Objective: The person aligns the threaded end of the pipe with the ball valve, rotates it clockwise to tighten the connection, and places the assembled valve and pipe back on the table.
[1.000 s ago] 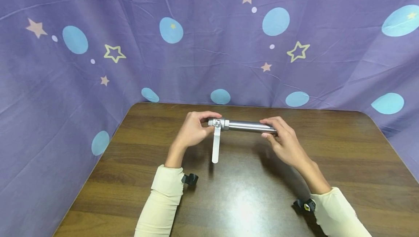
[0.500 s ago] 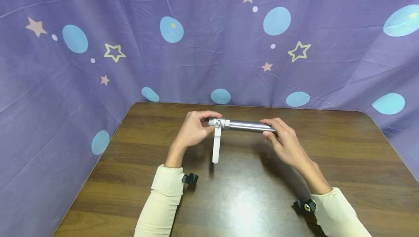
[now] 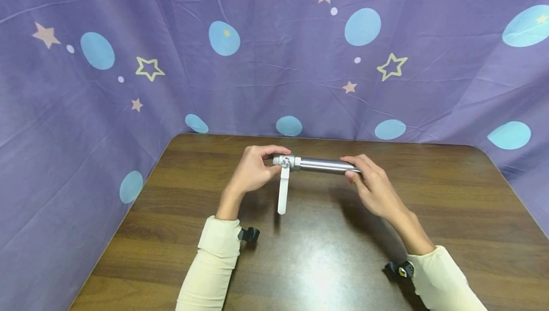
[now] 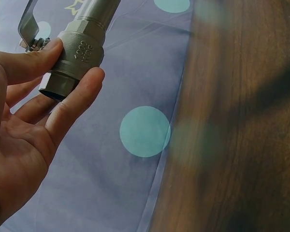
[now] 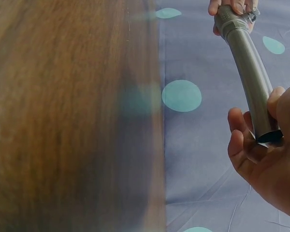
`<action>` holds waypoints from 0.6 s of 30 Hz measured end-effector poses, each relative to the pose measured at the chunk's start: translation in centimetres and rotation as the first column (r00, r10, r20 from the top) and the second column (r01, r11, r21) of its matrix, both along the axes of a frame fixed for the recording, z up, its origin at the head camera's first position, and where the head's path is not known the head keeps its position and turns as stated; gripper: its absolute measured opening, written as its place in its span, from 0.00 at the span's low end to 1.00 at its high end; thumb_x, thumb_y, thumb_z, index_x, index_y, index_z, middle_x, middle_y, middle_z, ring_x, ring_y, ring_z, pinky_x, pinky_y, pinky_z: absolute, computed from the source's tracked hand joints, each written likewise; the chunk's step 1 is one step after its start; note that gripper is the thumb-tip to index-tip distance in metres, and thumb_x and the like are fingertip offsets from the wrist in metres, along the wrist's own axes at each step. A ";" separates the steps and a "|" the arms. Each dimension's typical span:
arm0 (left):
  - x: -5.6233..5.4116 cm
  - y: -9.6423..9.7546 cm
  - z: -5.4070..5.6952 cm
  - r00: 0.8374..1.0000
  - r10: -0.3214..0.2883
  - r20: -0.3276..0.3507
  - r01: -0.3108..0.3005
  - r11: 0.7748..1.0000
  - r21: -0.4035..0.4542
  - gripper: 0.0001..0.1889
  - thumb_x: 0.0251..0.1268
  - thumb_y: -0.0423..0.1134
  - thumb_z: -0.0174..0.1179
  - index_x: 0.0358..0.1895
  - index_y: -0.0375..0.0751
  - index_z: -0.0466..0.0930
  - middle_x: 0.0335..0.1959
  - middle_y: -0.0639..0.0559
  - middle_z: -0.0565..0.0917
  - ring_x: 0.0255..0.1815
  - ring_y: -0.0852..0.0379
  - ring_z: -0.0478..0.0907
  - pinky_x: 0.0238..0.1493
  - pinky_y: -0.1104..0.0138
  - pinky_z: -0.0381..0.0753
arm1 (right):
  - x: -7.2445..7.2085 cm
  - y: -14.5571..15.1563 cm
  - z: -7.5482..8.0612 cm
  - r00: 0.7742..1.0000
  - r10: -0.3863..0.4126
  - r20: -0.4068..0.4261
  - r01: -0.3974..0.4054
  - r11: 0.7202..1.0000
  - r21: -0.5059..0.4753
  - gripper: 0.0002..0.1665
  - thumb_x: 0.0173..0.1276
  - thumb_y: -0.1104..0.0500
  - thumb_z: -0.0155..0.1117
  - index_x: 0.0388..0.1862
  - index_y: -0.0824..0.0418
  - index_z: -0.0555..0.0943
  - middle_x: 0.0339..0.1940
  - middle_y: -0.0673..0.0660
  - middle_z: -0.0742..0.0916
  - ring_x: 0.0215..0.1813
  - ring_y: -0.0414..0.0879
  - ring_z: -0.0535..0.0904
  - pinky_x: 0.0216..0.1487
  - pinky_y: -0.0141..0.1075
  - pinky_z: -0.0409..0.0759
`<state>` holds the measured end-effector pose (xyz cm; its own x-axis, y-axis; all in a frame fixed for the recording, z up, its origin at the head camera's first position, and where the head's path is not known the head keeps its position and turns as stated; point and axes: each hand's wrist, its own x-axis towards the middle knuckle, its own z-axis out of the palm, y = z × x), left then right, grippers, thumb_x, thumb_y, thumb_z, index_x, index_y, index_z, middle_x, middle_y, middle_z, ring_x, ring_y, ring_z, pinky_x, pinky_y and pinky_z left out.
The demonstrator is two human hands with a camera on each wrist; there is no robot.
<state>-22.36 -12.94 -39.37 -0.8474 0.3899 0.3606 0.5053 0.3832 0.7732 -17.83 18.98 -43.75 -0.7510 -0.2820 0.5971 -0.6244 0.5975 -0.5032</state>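
Note:
A metal ball valve is joined to a smooth steel pipe, and the two lie level in the air above the table. The valve's pale lever points toward the person. My left hand pinches the valve body at its free end, thumb on one side and fingers on the other; raised lettering shows on the valve in the left wrist view. At the pipe's far right end, my right hand grips it between thumb and fingers. The pipe's open end shows in the right wrist view.
Below lies a brown wooden table with rounded far corners. A purple curtain with stars and blue dots hangs along its back and left edges. Black wrist mounts sit at both cream sleeves.
My right thumb has shifted slightly to the right along the pipe. The left hand, valve and lever stay nearly in place.

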 end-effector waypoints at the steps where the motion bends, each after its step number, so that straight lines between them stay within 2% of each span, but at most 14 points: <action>1: 0.0 0.0 0.0 1.000 0.000 0.000 0.000 1.000 -0.002 0.21 0.55 0.21 0.66 0.53 0.36 0.91 0.47 0.45 0.94 0.38 0.56 0.83 0.36 0.66 0.82 | 0.0 0.0 0.0 1.000 -0.001 0.001 0.001 1.000 0.000 0.22 0.73 0.71 0.67 0.64 0.66 0.82 0.38 0.51 0.82 0.36 0.37 0.76 0.43 0.25 0.72; 4: 0.0 0.1 0.0 1.000 0.003 0.003 -0.003 1.000 -0.006 0.21 0.55 0.21 0.66 0.53 0.37 0.92 0.47 0.45 0.94 0.39 0.56 0.84 0.37 0.64 0.83 | 0.1 0.0 -0.1 1.000 -0.007 0.021 0.007 1.000 -0.016 0.23 0.73 0.71 0.67 0.66 0.65 0.82 0.45 0.54 0.85 0.39 0.37 0.78 0.44 0.22 0.75; 9: -0.1 0.1 -0.1 1.000 0.008 0.003 -0.008 1.000 -0.006 0.21 0.55 0.21 0.65 0.53 0.38 0.92 0.46 0.46 0.94 0.39 0.55 0.84 0.38 0.65 0.84 | 0.2 -0.1 -0.1 0.997 -0.048 0.055 0.049 0.998 -0.025 0.30 0.68 0.67 0.77 0.69 0.63 0.80 0.60 0.59 0.83 0.47 0.41 0.77 0.45 0.22 0.73; 13: -0.1 0.1 -0.1 1.000 0.008 0.010 -0.008 1.000 -0.004 0.21 0.55 0.21 0.65 0.53 0.38 0.92 0.46 0.46 0.94 0.38 0.55 0.84 0.34 0.66 0.82 | 0.1 0.0 -0.1 0.997 -0.058 0.052 0.060 0.998 -0.021 0.33 0.63 0.69 0.79 0.67 0.63 0.80 0.62 0.61 0.81 0.48 0.42 0.75 0.39 0.23 0.74; 18: -0.2 0.1 -0.1 1.000 0.004 0.014 -0.004 1.000 -0.003 0.21 0.56 0.21 0.65 0.53 0.38 0.92 0.45 0.45 0.94 0.37 0.54 0.84 0.35 0.62 0.84 | 0.1 0.0 -0.1 0.998 -0.059 0.027 0.060 0.998 -0.034 0.29 0.61 0.73 0.79 0.61 0.65 0.80 0.59 0.61 0.82 0.53 0.43 0.76 0.42 0.21 0.75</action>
